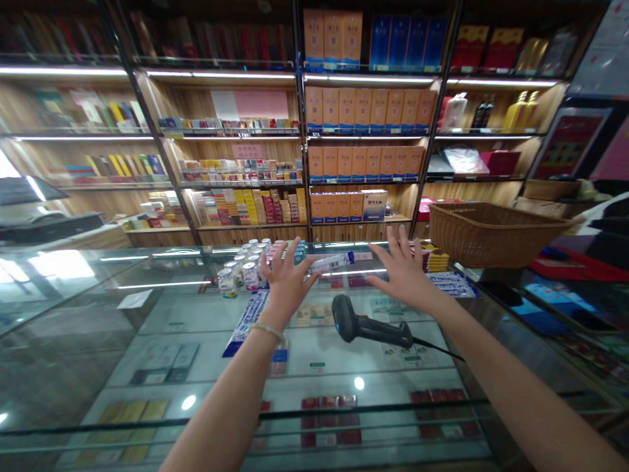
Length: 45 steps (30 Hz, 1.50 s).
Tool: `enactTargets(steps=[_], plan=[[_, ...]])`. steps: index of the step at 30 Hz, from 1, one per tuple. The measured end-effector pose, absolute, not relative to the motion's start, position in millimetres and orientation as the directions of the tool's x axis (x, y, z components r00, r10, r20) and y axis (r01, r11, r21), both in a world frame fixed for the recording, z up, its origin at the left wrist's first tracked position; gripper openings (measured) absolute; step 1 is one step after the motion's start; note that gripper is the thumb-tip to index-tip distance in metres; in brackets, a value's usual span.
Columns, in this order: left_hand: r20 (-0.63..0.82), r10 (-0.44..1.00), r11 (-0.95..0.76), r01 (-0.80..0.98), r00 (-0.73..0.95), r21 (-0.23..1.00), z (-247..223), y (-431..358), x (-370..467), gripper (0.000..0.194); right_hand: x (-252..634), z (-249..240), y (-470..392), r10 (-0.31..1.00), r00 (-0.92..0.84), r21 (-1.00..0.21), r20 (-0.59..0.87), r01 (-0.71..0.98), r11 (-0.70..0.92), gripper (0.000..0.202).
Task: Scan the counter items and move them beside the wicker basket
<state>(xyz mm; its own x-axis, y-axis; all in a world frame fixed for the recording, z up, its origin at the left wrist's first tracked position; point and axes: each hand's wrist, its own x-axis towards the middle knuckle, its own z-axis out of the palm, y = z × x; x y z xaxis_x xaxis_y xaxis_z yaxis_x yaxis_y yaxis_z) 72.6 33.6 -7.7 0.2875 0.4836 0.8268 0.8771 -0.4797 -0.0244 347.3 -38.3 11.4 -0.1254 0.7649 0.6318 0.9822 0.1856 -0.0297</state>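
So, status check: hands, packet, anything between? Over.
Left hand open at narrow packet's left end, contact unclear. Right hand open, empty. Scanner lying between forearms.

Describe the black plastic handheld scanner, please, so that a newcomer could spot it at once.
Start at the glass counter. On top, between the bare left forearm and right forearm, lies the black pistol-shaped scanner. Unlike the flat blue-and-white patterned packet to its left, it has a rounded head and a trailing black cable.
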Motion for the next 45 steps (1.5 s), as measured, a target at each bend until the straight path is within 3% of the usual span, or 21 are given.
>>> enactTargets(steps=[4, 8, 15, 22, 30, 35, 45], plan=[[0.821, 0.486, -0.478, 0.878, 0.299, -0.037, -7.0, 32.7, 74.1, 0.026, 347.0, 3.4, -24.3, 0.720, -0.153, 0.033, 0.677, 0.983, 0.178, 0.065], [0.816, 0.490, -0.480, 0.876, 0.306, -0.040, -6.0, 31.0, 75.5, 0.025, 346.4, -10.3, -19.5, 0.691, -0.117, 0.012, 0.713, 0.988, 0.155, 0.059], [0.807, 0.466, -0.533, 0.843, 0.362, -0.070, -3.7, 23.8, 84.1, 0.025, 341.5, -17.1, -20.7, 0.602, -0.211, 0.069, 0.770, 0.966, 0.251, 0.046], [0.764, 0.462, -0.578, 0.806, 0.450, -0.126, -2.4, 14.7, 92.5, 0.023, 336.3, -18.1, -24.4, 0.557, -0.274, 0.156, 0.784, 0.956, 0.250, 0.017], [0.763, 0.464, -0.580, 0.805, 0.449, -0.121, -3.3, 15.4, 94.5, 0.025, 339.0, -17.1, -26.1, 0.513, -0.263, 0.119, 0.817, 0.948, 0.297, 0.017], [0.774, 0.453, -0.595, 0.797, 0.442, -0.107, -1.4, 15.3, 95.2, 0.017, 335.3, -15.1, -29.0, 0.516, -0.222, 0.085, 0.827, 0.957, 0.276, 0.017], [0.802, 0.453, -0.582, 0.811, 0.389, -0.066, 1.0, 12.8, 95.9, 0.021, 328.1, -18.4, -30.4, 0.591, -0.157, -0.007, 0.791, 0.964, 0.266, 0.022]])
